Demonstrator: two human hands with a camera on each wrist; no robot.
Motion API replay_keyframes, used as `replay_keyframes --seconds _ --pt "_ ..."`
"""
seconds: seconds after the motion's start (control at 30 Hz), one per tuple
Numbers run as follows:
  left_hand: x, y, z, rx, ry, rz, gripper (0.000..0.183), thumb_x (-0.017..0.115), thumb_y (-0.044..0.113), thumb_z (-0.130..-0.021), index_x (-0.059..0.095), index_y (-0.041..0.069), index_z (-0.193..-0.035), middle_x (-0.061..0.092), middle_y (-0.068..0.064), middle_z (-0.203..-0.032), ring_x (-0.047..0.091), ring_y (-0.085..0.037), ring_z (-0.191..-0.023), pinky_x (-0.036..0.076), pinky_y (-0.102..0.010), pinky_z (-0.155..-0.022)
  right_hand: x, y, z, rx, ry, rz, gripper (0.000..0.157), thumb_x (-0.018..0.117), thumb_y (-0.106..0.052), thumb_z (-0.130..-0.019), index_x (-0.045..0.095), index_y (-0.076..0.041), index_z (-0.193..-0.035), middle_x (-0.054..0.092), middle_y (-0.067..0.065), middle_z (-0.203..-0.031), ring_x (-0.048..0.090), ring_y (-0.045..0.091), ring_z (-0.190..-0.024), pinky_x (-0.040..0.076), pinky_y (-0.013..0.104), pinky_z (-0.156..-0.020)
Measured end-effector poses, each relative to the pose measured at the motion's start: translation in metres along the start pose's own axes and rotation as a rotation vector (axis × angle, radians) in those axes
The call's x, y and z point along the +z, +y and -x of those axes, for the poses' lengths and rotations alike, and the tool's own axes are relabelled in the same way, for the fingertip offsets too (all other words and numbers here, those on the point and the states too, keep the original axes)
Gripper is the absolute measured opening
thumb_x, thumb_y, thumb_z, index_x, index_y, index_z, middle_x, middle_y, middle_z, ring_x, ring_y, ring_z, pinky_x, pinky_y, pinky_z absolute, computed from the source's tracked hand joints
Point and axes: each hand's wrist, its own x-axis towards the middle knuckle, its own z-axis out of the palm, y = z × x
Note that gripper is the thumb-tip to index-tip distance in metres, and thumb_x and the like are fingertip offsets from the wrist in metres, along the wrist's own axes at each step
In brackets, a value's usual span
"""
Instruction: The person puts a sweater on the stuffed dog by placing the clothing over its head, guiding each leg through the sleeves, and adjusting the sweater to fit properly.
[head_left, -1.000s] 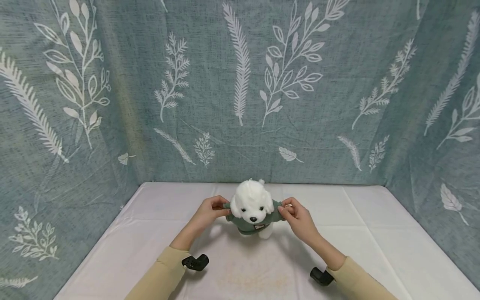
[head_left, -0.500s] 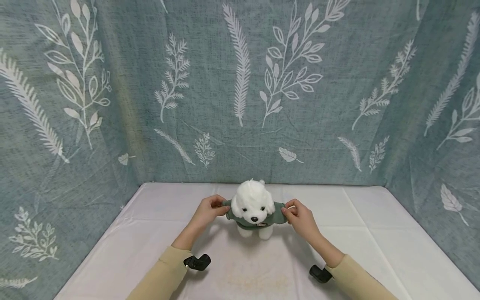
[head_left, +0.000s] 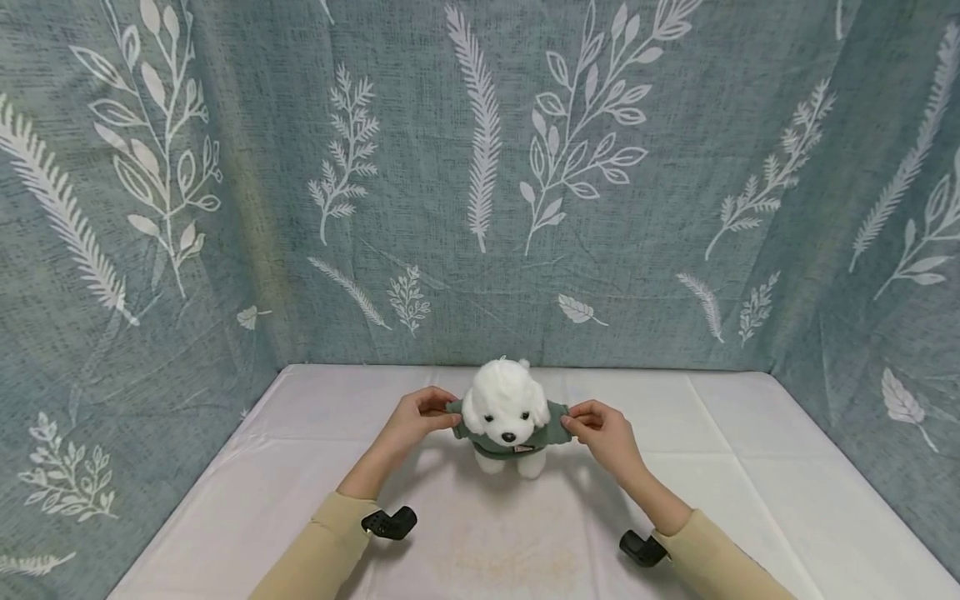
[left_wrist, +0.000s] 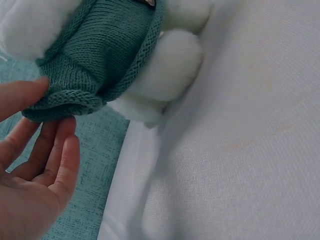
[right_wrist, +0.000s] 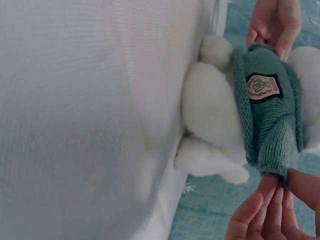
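Observation:
A white plush dog (head_left: 504,398) stands on the table facing the camera, wearing a green knitted sweater (head_left: 553,425) with a small patch (right_wrist: 263,87) on its chest. My left hand (head_left: 411,422) pinches the cuff of the sleeve at the dog's left side in the head view. In the left wrist view, the thumb lies on top of the rolled cuff (left_wrist: 70,102) and the fingers are beneath it. On the opposite side my right hand (head_left: 606,435) pinches the other sleeve end. Both sleeves are stretched outward. The dog's white legs (right_wrist: 210,105) show below the sweater hem.
A white cloth covers the table (head_left: 712,467), with faint brownish marks (head_left: 506,562) near the front. Blue-green curtains (head_left: 420,200) printed with white leaves hang behind and on both sides. Black wrist cameras (head_left: 390,523) are worn at both sleeves.
The sweater's front has dropped slightly since one second ago, so both front legs now show below the hem. Both hands keep their hold on the sleeves, shifting only a little.

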Motion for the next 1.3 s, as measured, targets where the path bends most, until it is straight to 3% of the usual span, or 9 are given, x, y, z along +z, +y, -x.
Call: replay_keyframes --seconds 0.1,0.33,0.57,0.67,0.77,0.87,0.97,1.1,1.3 --pt "-0.001 -0.002 -0.001 0.014 0.014 -0.006 0.026 0.071 0.009 -0.083 0.063 -0.002 -0.105 0.066 -0.003 -0.094 0.061 -0.011 -0.082 0.05 -0.032 -0.081 -0.002 0.0 0.0 -0.009 0.001 -0.005 0.021 0.07 -0.024 -0.086 0.068 -0.007 -0.097 0.07 0.006 -0.088 0.065 0.01 -0.079 0.056 0.038 -0.077" --pt "-0.002 -0.007 -0.003 0.0 0.049 -0.017 0.018 0.068 0.007 -0.085 0.062 -0.003 -0.1 0.064 -0.003 -0.086 0.062 -0.018 -0.081 0.051 -0.044 -0.083 -0.003 0.006 -0.001 0.023 -0.002 0.078 0.016 0.071 -0.018 -0.086 0.069 -0.005 -0.095 0.071 0.005 -0.081 0.068 0.023 -0.078 0.055 0.033 -0.069" --pt "0.003 -0.007 0.0 -0.06 0.069 -0.07 0.023 0.071 0.011 -0.084 0.063 0.0 -0.103 0.065 -0.01 -0.095 0.061 -0.018 -0.084 0.051 -0.044 -0.082 0.0 0.004 -0.005 0.034 -0.037 0.101 0.016 0.07 -0.017 -0.086 0.068 -0.005 -0.097 0.071 0.005 -0.084 0.068 0.023 -0.081 0.055 0.031 -0.069" --pt "0.003 0.003 0.005 -0.025 0.139 -0.098 0.03 0.073 0.013 -0.083 0.064 0.006 -0.11 0.064 -0.01 -0.107 0.06 -0.021 -0.094 0.05 -0.042 -0.085 -0.002 -0.003 -0.006 -0.054 0.029 0.1 0.019 0.071 -0.02 -0.086 0.068 -0.009 -0.1 0.071 0.004 -0.091 0.067 0.018 -0.085 0.054 0.029 -0.073" --pt "0.0 0.016 0.009 0.07 0.159 -0.113 0.036 0.072 0.014 -0.084 0.062 0.012 -0.118 0.061 -0.011 -0.117 0.058 -0.026 -0.105 0.049 -0.04 -0.089 -0.005 -0.01 -0.006 -0.208 0.081 0.055 0.024 0.072 -0.024 -0.085 0.066 -0.012 -0.106 0.07 0.004 -0.1 0.066 0.017 -0.092 0.055 0.029 -0.078" --pt "0.0 0.024 0.013 0.156 0.083 -0.109 0.044 0.071 0.018 -0.085 0.058 0.017 -0.127 0.06 -0.011 -0.121 0.058 -0.027 -0.109 0.048 -0.038 -0.091 -0.003 -0.016 -0.006 -0.386 0.052 0.003 0.031 0.071 -0.022 -0.086 0.063 -0.013 -0.114 0.067 0.005 -0.112 0.064 0.021 -0.102 0.054 0.033 -0.084" --pt "0.005 0.027 0.014 0.18 -0.011 -0.089 0.052 0.073 0.022 -0.084 0.054 0.021 -0.132 0.06 -0.01 -0.123 0.059 -0.026 -0.107 0.049 -0.036 -0.089 0.003 -0.021 -0.004 -0.507 -0.041 -0.007 0.039 0.07 -0.014 -0.086 0.059 -0.009 -0.123 0.063 0.01 -0.122 0.062 0.026 -0.109 0.053 0.037 -0.088" --pt "0.016 0.026 0.015 0.161 -0.03 -0.063 0.057 0.075 0.022 -0.082 0.053 0.022 -0.134 0.059 -0.01 -0.123 0.059 -0.023 -0.103 0.051 -0.032 -0.083 0.01 -0.033 0.005 -0.534 -0.115 -0.005 0.046 0.071 -0.007 -0.084 0.056 -0.003 -0.127 0.062 0.016 -0.123 0.061 0.031 -0.11 0.054 0.039 -0.087" --pt "0.026 0.027 0.018 0.167 0.0 -0.053 0.057 0.077 0.019 -0.08 0.054 0.019 -0.133 0.059 -0.013 -0.123 0.062 -0.024 -0.099 0.053 -0.029 -0.08 0.011 -0.045 0.017 -0.522 -0.084 -0.052 0.043 0.071 -0.003 -0.083 0.058 0.002 -0.123 0.064 0.019 -0.117 0.064 0.025 -0.105 0.055 0.036 -0.084"
